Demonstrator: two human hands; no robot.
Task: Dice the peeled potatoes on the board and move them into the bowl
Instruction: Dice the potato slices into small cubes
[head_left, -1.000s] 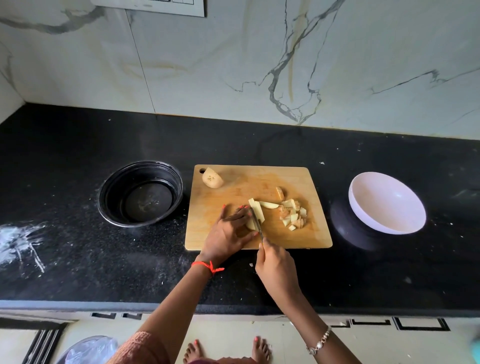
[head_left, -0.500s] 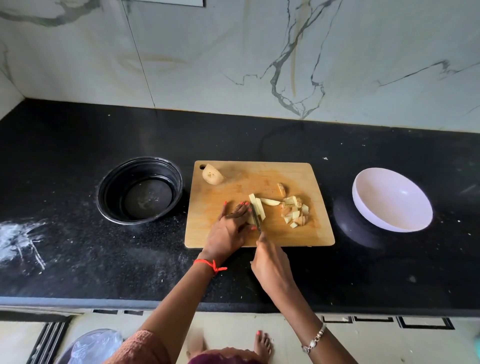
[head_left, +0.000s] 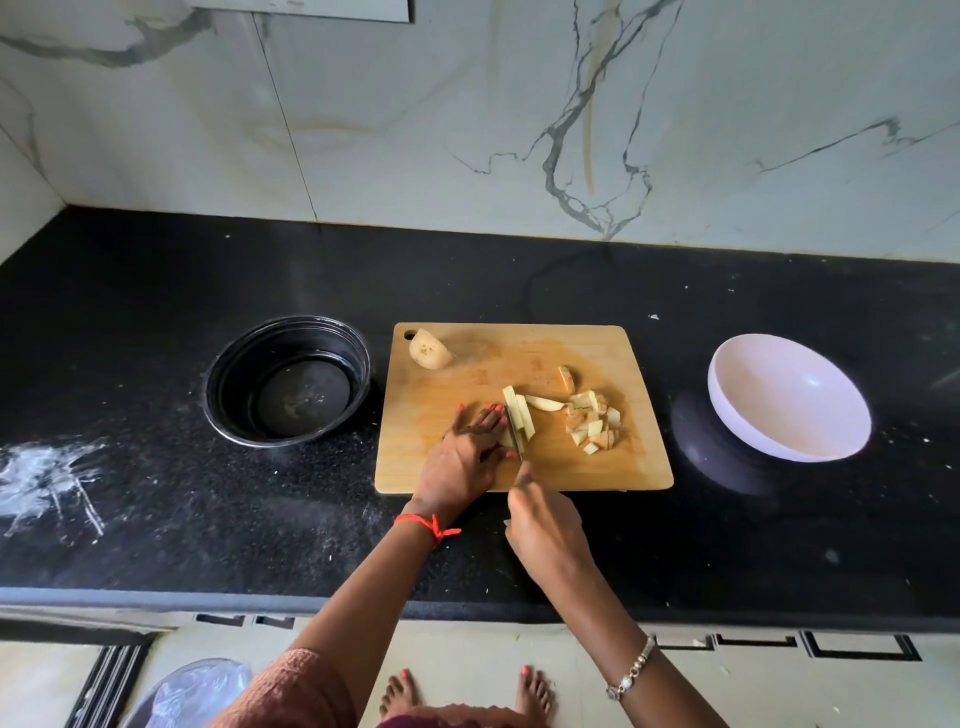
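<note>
A wooden cutting board (head_left: 571, 467) lies on the black counter. My left hand (head_left: 467, 457) presses down on a piece of potato near the board's middle, mostly hidden under the fingers. Cut potato strips (head_left: 521, 415) stand just right of those fingers. My right hand (head_left: 545, 530) grips a knife (head_left: 516, 436) whose blade stands between my left fingers and the strips. A pile of diced potato (head_left: 592, 423) lies further right, with one slice (head_left: 544, 403) beside it. A potato half (head_left: 428, 349) rests at the board's far left corner. The white bowl (head_left: 748, 364) sits right of the board.
A black round bowl (head_left: 288, 387) stands left of the board. White powder smears (head_left: 47, 478) mark the counter at far left. The marble wall rises behind the counter. The counter's front edge runs below my wrists, with my bare feet on the floor beneath.
The knife blade has shifted slightly left, closer to my left fingers, with more strips standing free on its right. The camera has tilted a little.
</note>
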